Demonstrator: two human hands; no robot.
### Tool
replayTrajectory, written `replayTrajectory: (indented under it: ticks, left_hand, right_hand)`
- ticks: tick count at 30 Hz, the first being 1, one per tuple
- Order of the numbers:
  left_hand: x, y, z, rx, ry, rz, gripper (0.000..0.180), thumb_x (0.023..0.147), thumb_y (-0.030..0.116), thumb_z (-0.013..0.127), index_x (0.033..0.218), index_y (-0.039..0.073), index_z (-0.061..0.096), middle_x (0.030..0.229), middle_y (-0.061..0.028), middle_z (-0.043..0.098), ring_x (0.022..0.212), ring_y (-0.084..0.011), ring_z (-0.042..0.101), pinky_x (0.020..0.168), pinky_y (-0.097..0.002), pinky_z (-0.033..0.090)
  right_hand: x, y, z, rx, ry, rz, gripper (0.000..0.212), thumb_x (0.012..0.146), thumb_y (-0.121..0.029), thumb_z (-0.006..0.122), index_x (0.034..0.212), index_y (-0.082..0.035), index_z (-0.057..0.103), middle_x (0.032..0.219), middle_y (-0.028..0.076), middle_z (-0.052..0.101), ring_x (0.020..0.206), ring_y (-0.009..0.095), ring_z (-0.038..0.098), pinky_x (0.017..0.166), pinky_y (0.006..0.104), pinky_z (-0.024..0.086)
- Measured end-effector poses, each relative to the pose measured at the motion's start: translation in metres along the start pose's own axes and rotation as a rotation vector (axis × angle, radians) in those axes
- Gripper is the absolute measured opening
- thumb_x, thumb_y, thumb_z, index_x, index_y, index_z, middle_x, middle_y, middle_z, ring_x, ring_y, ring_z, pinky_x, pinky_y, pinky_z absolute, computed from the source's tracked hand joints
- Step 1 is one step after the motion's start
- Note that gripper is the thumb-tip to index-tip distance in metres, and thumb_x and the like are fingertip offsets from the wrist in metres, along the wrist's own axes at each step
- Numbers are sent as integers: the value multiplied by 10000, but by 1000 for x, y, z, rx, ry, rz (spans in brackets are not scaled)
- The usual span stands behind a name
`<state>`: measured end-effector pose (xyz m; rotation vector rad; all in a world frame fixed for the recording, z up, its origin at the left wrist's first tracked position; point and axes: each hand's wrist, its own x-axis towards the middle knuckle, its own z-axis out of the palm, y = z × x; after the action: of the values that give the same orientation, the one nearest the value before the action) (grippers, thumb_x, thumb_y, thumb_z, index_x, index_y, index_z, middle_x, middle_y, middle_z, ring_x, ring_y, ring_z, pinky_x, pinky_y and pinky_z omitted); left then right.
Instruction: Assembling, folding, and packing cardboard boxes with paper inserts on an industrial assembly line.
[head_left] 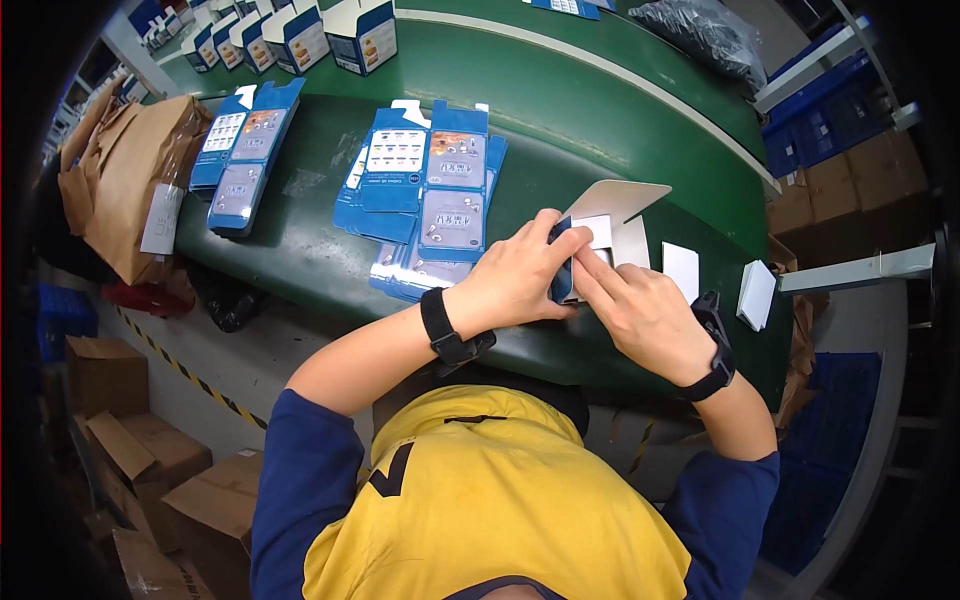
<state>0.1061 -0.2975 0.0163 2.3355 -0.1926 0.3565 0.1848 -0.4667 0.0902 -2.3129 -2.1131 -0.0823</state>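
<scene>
Blue carton (pixel 562 262) pinched by both hands: left hand (pixel 515 280) curled around it, right hand (pixel 640 310) fingers pressing flap.

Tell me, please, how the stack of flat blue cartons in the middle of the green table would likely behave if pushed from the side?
The stack of flat blue cartons is already fanned unevenly, so it would probably slide apart rather than move as one. Each carton looks like thin glossy card, so likely light and slippery on the green table. Lifted singly, one would probably flex somewhat.
</scene>
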Motion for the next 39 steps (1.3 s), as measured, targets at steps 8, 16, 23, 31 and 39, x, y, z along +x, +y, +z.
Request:
replayTrajectory:
  ticks: [8, 16, 23, 31, 39]
  left_hand:
    - [7, 7, -10, 171, -134, 2, 712, 548, 238, 848, 1122, 126, 441, 1023, -175, 438, 903, -382, 543, 728, -450, 492]
    - [9, 6, -15, 98, -134, 23, 770, 555, 252, 844, 1188, 118, 428, 1052, -183, 450, 915, -402, 532, 785, -450, 475]
    - [5, 2, -12, 75, -137, -25, 773, 547, 255, 852, 1179, 101, 435, 1104, -182, 448, 959, -399, 543, 767, -434, 495]
    - [3, -5, -12, 41, -88, 71, 910, 546, 221, 850, 1322, 140, 381, 1145, -180, 451, 970, -387, 548, 771, -424, 504]
    - [8, -1, -14, 52, -118, 30, 923, 529, 196, 855, 1323, 148, 387, 1163, -189, 447, 980, -398, 547, 782, -432, 502]
  right_hand:
    - [-13, 5, 10, 148, 168, 0, 402, 665, 17, 619, 1066, 19, 587, 1076, 139, 620, 974, 253, 602, 781, 339, 511]
    - [22, 23, -3, 123, -234, -51, 109, 709, -79, 593, 779, -80, 676, 771, 60, 622, 806, 222, 611, 659, 349, 521]
    - [17, 28, 10, 185, -133, -65, 182, 740, -59, 563, 893, -63, 663, 948, 74, 623, 939, 201, 601, 714, 339, 524]
    - [37, 25, -7, 179, -354, -49, 103, 723, -110, 606, 770, -85, 694, 716, 125, 653, 708, 284, 658, 659, 379, 528]
    - [28, 34, 21, 87, -173, -191, 125, 748, -135, 579, 777, -109, 697, 736, 94, 665, 727, 267, 662, 647, 352, 528]
